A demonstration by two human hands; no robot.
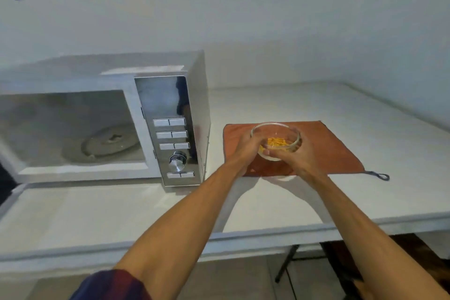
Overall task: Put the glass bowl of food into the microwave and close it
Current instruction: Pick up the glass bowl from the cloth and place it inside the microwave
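step in hand: picking up the glass bowl [275,141]. both hands are wrapped around it, left hand [247,151] on its left wall, right hand [295,161] on its right and near side, fingers curled on the glass. the bowl holds a little yellow food [276,142] and sits over the orange cloth [328,151] on the desk [365,117]; can't tell if it's lifted clear or resting on the cloth.

microwave [104,117] stands to the left, door swung open, mostly out of frame at the left edge, cavity empty with the turntable [107,141] showing.

next move likely: carry the bowl left, level, past the control panel [170,129] and into the opening, set it on the turntable, then free a hand for the door.

in the way: the panel's front corner between bowl and cavity. the cloth's loop [379,175] trails right, clear of the path. rest of the desk is bare.
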